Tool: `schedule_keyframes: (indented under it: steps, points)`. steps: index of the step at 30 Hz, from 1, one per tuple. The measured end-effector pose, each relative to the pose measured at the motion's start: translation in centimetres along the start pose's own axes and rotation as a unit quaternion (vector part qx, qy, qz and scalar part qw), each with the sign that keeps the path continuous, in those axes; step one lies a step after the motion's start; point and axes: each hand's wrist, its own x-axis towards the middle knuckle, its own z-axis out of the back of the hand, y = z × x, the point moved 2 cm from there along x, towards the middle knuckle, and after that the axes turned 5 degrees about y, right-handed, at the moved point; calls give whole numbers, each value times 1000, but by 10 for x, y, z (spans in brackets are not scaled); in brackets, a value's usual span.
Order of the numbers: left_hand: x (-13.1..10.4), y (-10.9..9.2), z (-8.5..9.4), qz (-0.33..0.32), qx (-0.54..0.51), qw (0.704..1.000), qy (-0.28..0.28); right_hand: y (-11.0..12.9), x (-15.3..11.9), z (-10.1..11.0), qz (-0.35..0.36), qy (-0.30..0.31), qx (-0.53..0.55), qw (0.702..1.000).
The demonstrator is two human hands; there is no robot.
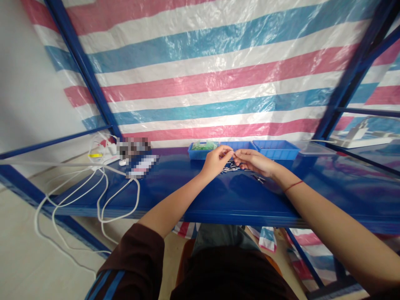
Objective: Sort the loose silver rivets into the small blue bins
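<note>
My left hand [217, 161] and my right hand [255, 161] meet fingertip to fingertip just above the blue table [200, 200]. Both have thumb and fingers pinched together; whatever sits between them is too small to make out. Under and beside the fingers lies a loose pile of thin silvery metal pieces [230, 168], which look like screws or pins. A few more metal pieces [258, 178] lie below my right wrist. Behind the hands stand a blue bin with green contents [196, 156], a middle blue bin [240, 144] partly hidden by my fingers, and a right blue bin [279, 154].
White cables [137, 200] run over the table's left side and hang off its edge, near a blurred-out item [142, 166]. A clear plastic lid or tray [318, 149] lies right of the bins. Blue metal posts [84, 71] and a striped plastic sheet [203, 83] enclose the workplace.
</note>
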Motion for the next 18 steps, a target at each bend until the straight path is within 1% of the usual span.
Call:
schedule_keyframes:
  steps: [6, 11, 14, 18]
  points:
    - [0, 0, 1, 23, 6, 1000, -18, 7, 0, 3, 47, -54, 9, 997]
    - [1, 7, -1, 50, -3, 998, -23, 11, 0, 2, 82, -83, -7, 993]
    - [2, 13, -2, 57, -11, 998, -13, 13, -1, 1, 93, -103, -22, 990]
    - [1, 17, -5, 56, -13, 998, 18, 16, -2, -2, 109, -118, -64, 985]
